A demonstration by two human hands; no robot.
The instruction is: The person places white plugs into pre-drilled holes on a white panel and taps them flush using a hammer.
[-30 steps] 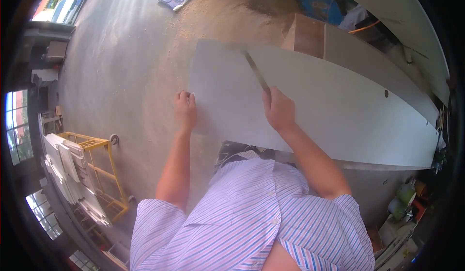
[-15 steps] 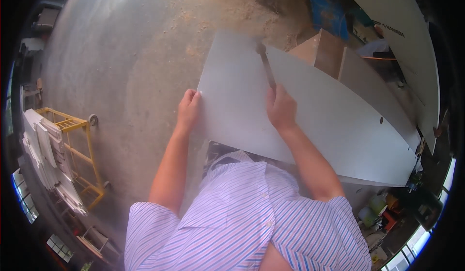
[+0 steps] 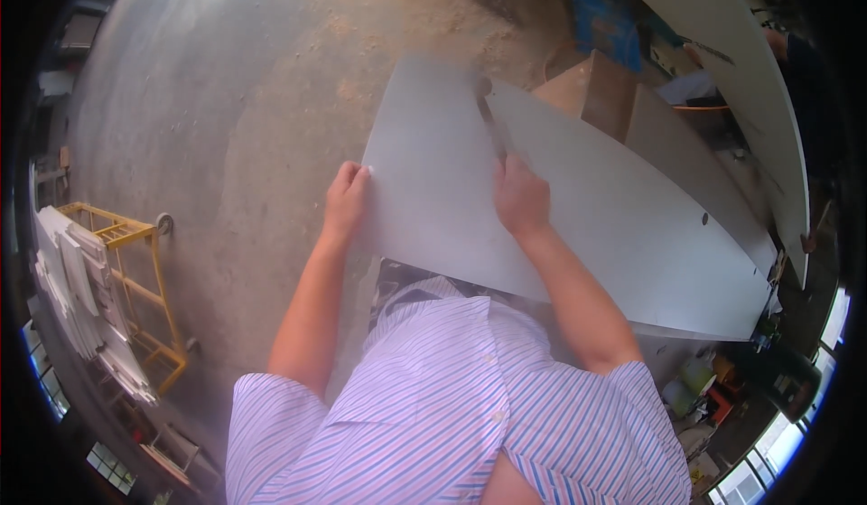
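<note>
A long white panel (image 3: 433, 189) lies in front of me, one end wider in view and the other running off to the right. My left hand (image 3: 347, 200) is closed on the panel's left edge, with the fingertips hidden. Over the panel, my right hand (image 3: 522, 196) is wrapped round the handle of a hammer (image 3: 494, 126). The hammer points away from me and is smeared by motion, its head near the panel's far edge. Whether the head touches the panel I cannot tell.
Brown box-like boards (image 3: 601, 98) stand behind the panel. At the right, a person's hand (image 3: 808, 243) is beside a big upright sheet (image 3: 722, 71). A yellow trolley (image 3: 158, 297) bears white strips (image 3: 77, 279) on the left. Sawdust (image 3: 397, 40) covers part of the floor.
The whole view has shifted slightly, and the upright sheet at the right sits farther left, with more of the person behind it showing. My hands keep their holds on the panel and the hammer.
</note>
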